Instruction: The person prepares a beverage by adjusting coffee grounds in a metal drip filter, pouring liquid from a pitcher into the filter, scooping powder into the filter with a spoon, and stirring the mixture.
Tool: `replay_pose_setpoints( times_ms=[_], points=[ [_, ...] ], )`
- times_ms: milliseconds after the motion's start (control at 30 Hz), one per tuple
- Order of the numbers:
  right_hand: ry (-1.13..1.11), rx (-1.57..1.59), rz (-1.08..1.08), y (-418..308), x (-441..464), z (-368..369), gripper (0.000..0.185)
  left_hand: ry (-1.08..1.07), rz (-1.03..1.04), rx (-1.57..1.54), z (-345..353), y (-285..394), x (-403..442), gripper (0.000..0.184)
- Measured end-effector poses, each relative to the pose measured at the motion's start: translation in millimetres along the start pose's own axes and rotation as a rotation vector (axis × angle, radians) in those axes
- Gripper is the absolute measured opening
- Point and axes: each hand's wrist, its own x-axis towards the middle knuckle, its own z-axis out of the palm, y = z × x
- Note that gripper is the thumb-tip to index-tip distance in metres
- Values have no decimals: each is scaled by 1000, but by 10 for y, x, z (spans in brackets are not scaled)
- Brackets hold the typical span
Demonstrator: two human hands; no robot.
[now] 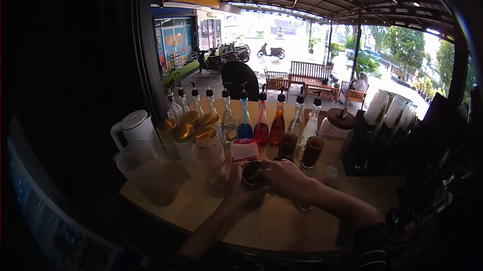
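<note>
My left hand (237, 190) is wrapped round a dark cup (251, 182) above the front of the wooden counter. At the cup's rim is my right hand (286, 178), its fingers closed together and dipping into the opening. Whatever those fingers hold, if anything, is hidden. Just behind the cup stands a red and white packet (244, 150). A glass mug of dark drink (312, 153) and a second dark-filled glass (288, 144) are beyond my right hand. Another dark rim shows partly behind that hand.
Pump bottles of coloured syrup (261, 132) line the counter's (251, 236) back. Gold-lidded jars (188, 117), a white jug (136, 125) and a clear pitcher (138, 163) stand left. A lidded glass jar (338, 122) and stacked cups (377, 106) are at right.
</note>
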Motion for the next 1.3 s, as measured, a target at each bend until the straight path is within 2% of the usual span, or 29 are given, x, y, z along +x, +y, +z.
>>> replay_pose_setpoints(
  times_ms=[33,133,267,400,500,633,733,767,867,900,1000,1167,1233,1300],
  points=[
    [25,-111,28,-4,-7,-1,21,17,30,-4,-3,47,18,84],
    [72,-130,35,14,-11,-96,22,39,98,27,-30,74,52,81],
    [164,-87,-113,-46,-87,-78,19,28,170,45,-66,15,153,78],
    [179,-234,7,26,-43,-170,19,4,172,104,-150,193,200,79],
    [341,-364,-195,-13,-80,-63,17,-31,170,57,-164,126,228,82],
    [353,-420,-82,-4,-60,-166,15,-57,231,12,-166,124,262,82],
    [421,-314,-155,41,-38,-90,14,-44,263,27,-181,113,265,83],
    [313,-321,-172,40,-68,-42,22,-40,276,48,-192,104,263,83],
    [325,-342,-94,37,-84,-84,24,-55,259,105,-217,104,255,86],
    [403,-355,-101,51,-80,-134,16,-58,256,105,-221,110,251,86],
    [357,-246,-184,85,-73,-79,17,-75,275,155,-250,138,264,86],
    [337,-300,-156,102,-65,-156,18,-128,268,159,-278,156,259,86],
    [319,-342,-267,105,-68,-158,19,-121,289,195,-280,134,262,86],
    [291,-391,-232,123,-67,-283,19,-120,306,228,-279,126,256,86]
  ],
)
